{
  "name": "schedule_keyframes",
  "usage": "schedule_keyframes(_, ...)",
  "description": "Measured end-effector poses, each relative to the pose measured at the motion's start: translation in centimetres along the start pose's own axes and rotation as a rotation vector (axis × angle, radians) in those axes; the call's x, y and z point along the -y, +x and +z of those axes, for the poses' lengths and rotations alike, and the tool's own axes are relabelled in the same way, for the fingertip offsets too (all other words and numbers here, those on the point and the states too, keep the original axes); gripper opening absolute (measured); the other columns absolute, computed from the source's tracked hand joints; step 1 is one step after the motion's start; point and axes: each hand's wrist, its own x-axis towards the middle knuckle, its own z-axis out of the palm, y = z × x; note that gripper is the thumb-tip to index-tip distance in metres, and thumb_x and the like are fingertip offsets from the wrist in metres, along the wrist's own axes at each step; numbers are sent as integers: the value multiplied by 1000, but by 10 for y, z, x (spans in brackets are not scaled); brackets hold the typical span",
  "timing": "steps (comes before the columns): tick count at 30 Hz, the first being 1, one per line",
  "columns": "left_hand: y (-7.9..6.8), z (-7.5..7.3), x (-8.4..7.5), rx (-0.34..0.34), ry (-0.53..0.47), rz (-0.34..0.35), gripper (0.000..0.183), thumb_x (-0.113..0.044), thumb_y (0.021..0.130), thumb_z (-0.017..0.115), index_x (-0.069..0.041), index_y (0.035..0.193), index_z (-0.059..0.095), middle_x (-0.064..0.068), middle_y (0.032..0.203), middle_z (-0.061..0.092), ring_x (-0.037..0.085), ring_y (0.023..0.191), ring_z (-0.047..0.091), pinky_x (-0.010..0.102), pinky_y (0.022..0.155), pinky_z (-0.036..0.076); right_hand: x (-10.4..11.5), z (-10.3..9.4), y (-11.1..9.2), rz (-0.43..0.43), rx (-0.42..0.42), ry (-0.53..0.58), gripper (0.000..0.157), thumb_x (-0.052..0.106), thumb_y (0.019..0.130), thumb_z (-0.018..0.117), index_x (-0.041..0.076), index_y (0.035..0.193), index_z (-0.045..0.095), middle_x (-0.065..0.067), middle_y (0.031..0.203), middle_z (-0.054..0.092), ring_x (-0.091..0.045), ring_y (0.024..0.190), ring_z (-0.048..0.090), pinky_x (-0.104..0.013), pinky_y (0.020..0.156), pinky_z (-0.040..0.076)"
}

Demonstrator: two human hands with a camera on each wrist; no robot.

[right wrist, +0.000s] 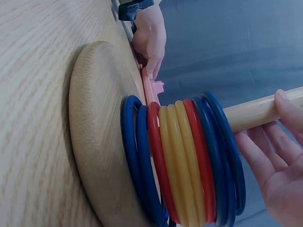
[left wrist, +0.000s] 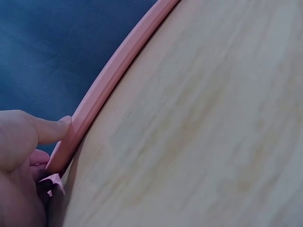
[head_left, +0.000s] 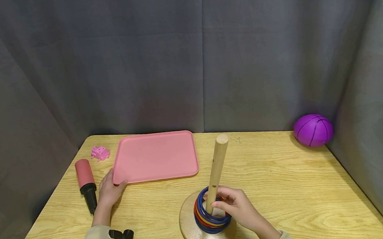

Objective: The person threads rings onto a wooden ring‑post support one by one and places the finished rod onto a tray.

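Note:
My left hand (head_left: 110, 190) grips the near left corner of a pink tray (head_left: 157, 156) lying at the back of the table. In the left wrist view its thumb presses the tray's rim (left wrist: 94, 97), with the other fingers partly hidden below. A wooden post (head_left: 217, 162) rises from a round wooden base (head_left: 190, 224), tilted a little in the head view. Blue, red and yellow rings (right wrist: 182, 161) are stacked around the post's lower part. My right hand (head_left: 241, 206) holds the post just above the rings, thumb on one side and fingers behind.
Left of the tray are a pink ladybug-like toy (head_left: 100, 153) and a hand pump (head_left: 85, 176) with a pink barrel and black end. A purple ball (head_left: 313, 130) sits at the far right corner. Grey curtains (head_left: 140, 63) enclose the table (head_left: 284, 179).

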Motion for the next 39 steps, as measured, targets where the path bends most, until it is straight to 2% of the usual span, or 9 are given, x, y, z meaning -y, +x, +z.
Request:
schedule_keyframes(8, 0, 1, -6, 3, -35, -32, 78, -12, 95, 55, 9, 152, 5, 35, 155, 9, 51, 144, 2, 64, 117, 8, 0, -2, -3, -20, -33, -42, 28, 7, 93, 60, -7, 116, 64, -25, 112, 68, -19, 107, 67, -23, 86, 57)
schedule_keyframes(14, -2, 1, -5, 11, -29, -22, 79, -12, 94, 56, 9, 152, 6, 35, 155, 10, 51, 144, 1, 63, 118, 7, 2, -7, -6, -48, -60, -71, 26, 5, 93, 60, -7, 115, 64, -25, 109, 69, -13, 103, 69, -21, 84, 57)
schedule_keyframes(20, -3, 3, -4, 54, -2, 2, 80, -13, 94, 56, 9, 152, 6, 35, 155, 7, 51, 144, -1, 64, 117, 7, 4, -13, -9, -48, -93, -79, 24, 4, 92, 61, -7, 113, 65, -28, 107, 68, -5, 103, 67, -22, 84, 57)
schedule_keyframes(23, -4, 2, -5, 83, -8, 7, 83, -13, 93, 57, 7, 153, 3, 35, 156, 5, 51, 144, -4, 66, 116, 4, 5, -16, -10, -45, -119, -97, 24, 4, 91, 63, -6, 112, 66, -21, 107, 71, -2, 103, 66, -22, 82, 57)
schedule_keyframes(28, -5, 0, -5, 145, -44, 10, 93, -15, 89, 63, 1, 154, -1, 31, 159, 2, 48, 146, -12, 67, 115, -5, 5, -21, -12, -62, -143, -71, 23, 1, 90, 63, -7, 111, 65, 6, 108, 73, -4, 104, 67, -21, 86, 56)
schedule_keyframes(30, -5, -1, -4, 165, -49, 12, 97, -16, 88, 66, 0, 154, -2, 30, 159, 2, 48, 146, -13, 67, 115, -6, 5, -23, -12, -75, -149, -68, 22, 0, 90, 62, -8, 110, 65, 12, 108, 72, -4, 104, 67, -21, 86, 56)
schedule_keyframes(33, -5, -1, -3, 184, -40, 24, 100, -18, 86, 68, 0, 154, -2, 32, 158, 3, 49, 146, -11, 66, 115, -6, 5, -25, -14, -77, -162, -75, 21, -1, 89, 63, -8, 109, 65, 12, 107, 72, -3, 102, 67, -21, 85, 56)
schedule_keyframes(37, -7, 0, -3, 198, -11, 53, 102, -22, 85, 69, 2, 154, -2, 34, 157, 4, 50, 145, -8, 65, 115, -7, 7, -28, -15, -65, -183, -107, 21, 0, 89, 63, -7, 109, 65, 2, 104, 75, -2, 98, 67, -22, 78, 57)
schedule_keyframes(39, -8, 0, -3, 201, 10, 67, 102, -24, 85, 70, 2, 154, -1, 35, 157, 4, 50, 146, -6, 65, 115, -10, 8, -29, -15, -61, -193, -116, 22, 0, 89, 64, -7, 110, 65, 3, 104, 75, -1, 98, 67, -21, 77, 57)
